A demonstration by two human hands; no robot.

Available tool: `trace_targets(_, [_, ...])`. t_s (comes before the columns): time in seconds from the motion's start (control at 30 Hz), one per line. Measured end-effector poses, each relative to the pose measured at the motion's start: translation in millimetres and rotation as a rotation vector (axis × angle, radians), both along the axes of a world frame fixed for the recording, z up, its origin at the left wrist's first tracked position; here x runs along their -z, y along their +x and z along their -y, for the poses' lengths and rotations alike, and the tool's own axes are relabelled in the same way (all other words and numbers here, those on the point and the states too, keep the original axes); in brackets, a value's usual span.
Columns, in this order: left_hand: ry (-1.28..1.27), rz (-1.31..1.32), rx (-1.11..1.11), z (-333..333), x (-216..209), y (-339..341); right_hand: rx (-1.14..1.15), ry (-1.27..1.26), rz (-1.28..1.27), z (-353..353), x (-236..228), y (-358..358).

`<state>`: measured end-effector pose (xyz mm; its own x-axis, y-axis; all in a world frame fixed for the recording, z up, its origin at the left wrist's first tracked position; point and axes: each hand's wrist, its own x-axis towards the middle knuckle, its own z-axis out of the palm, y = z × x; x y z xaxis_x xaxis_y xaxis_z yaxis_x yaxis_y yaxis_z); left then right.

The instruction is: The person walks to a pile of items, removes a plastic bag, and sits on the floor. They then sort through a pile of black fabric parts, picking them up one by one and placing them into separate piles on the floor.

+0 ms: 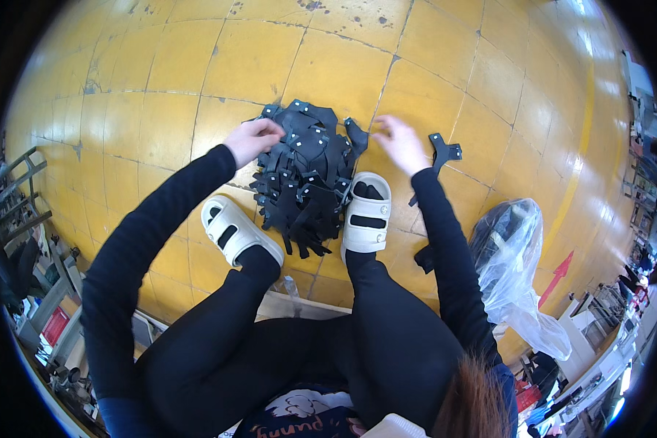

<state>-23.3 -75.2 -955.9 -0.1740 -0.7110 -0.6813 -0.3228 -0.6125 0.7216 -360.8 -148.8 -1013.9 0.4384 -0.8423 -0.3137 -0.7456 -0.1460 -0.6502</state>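
Note:
A heap of black cut-out pieces (299,182), many with small white tags, lies on the floor between my feet. My left hand (254,140) is at the heap's upper left edge, its fingers drawn together against the pieces; what they pinch, if anything, is hidden. To the right of the heap, my right hand (399,142) has its fingers apart with nothing between them. One black piece (356,136) juts from the heap towards that hand. Beyond my right wrist a forked black piece (445,151) lies alone, partly covered by my sleeve.
My cream sandals (366,219) flank the heap on yellow floor tiles (263,55). At the right stands a clear plastic bag (511,248) with dark contents, near a red floor arrow (557,276). A metal rack (23,182) is at the far left.

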Motion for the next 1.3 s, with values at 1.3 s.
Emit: trace_targets(1.3, [0.004, -0.069, -0.140, -10.7, 29.9, -13.0, 0.335, -0.210, -0.035, -4.0, 0.6, -135.2])
